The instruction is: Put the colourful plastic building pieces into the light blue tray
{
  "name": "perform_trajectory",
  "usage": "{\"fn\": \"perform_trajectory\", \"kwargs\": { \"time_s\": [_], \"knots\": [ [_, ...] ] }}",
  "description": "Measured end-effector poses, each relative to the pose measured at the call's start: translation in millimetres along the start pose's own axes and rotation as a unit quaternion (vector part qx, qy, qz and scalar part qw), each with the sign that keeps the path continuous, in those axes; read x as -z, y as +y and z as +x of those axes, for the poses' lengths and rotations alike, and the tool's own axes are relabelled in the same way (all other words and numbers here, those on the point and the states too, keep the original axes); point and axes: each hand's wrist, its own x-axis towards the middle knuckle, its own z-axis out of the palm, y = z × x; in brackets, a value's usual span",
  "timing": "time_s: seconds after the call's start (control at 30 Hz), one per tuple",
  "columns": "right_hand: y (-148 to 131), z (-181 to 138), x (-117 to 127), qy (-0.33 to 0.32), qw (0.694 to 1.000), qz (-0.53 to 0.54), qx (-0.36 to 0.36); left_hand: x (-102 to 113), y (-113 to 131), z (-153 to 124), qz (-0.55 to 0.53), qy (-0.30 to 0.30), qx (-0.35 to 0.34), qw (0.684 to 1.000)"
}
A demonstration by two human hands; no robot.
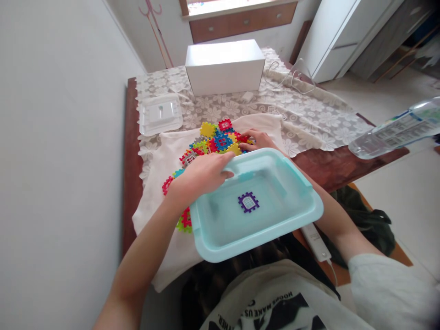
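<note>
A light-blue plastic bin (220, 229) is tilted in front of my body at the table's near edge. My left hand (209, 172) grips its far rim, thumb and fingers closed over the edge. Inside lies one purple building piece (248, 202) with a white window. Beyond the bin, a pile of notched plastic building pieces (222, 141) in red, yellow, blue, green and grey rests on a white cloth (154, 215). My right hand (257, 139) reaches past the bin to the pile's right side, fingers bent against the pieces. Whether it pinches one is unclear.
A white box (225, 80) stands at the far side of the lace-covered table. A clear plastic lid (161, 114) lies at the left. At the right are a plastic bottle (395, 133) and a wire-like clear object (300, 75). A wall borders the left side.
</note>
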Motion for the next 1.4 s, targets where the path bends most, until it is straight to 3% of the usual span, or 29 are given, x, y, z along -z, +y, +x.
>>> {"fn": "perform_trajectory", "kwargs": {
  "time_s": [0.23, 0.33, 0.43, 0.53, 0.63, 0.7, 0.8, 0.93, 1.03, 1.17, 1.27, 1.4],
  "knots": [
    [7.6, 2.1, 0.9, 0.051, 0.999, -0.003, -0.001, -2.6, -4.2, 2.3, -0.012, 0.002, -0.005, 1.000],
    [7.3, 1.8, -0.3, 0.101, 0.994, 0.024, 0.023, -4.0, -6.0, 2.9, -0.017, 0.003, -0.010, 1.000],
    [0.3, 2.2, -0.4, 0.183, 0.977, 0.104, 0.040, -4.2, -6.1, 2.1, -0.016, 0.005, -0.009, 1.000],
    [-11.0, 2.1, 4.3, 0.236, 0.932, 0.273, 0.038, -1.7, -4.3, 0.7, -0.015, 0.001, -0.005, 1.000],
    [-24.2, -4.0, 15.1, 0.202, 0.862, 0.462, 0.047, 1.8, -2.3, -0.2, -0.017, -0.004, -0.006, 1.000],
    [-32.2, -11.3, 22.7, 0.105, 0.845, 0.520, 0.067, 3.2, -1.6, -0.4, -0.019, -0.005, -0.008, 1.000],
    [-38.9, -19.6, 26.6, -0.029, 0.874, 0.480, 0.071, 3.2, -1.9, -0.2, -0.021, -0.003, -0.009, 1.000],
    [-31.3, -14.2, 13.9, 0.021, 0.957, 0.291, -0.004, 0.6, -3.7, 0.9, -0.029, -0.002, -0.008, 1.000],
    [-17.0, -4.3, 1.9, 0.031, 0.991, 0.131, -0.013, -1.4, -5.1, 1.7, -0.030, 0.001, -0.005, 1.000],
    [-2.9, 2.4, -4.4, -0.013, 1.000, 0.022, 0.003, -2.5, -5.9, 1.8, -0.030, 0.002, -0.006, 1.000],
    [-0.2, 1.4, -3.6, -0.004, 0.998, 0.054, -0.016, -3.0, -6.0, 2.0, -0.025, 0.002, -0.007, 1.000],
    [-2.6, -1.3, -1.7, 0.055, 0.990, 0.117, -0.054, -3.9, -6.1, 2.3, -0.021, 0.006, -0.010, 1.000]
  ]
}}
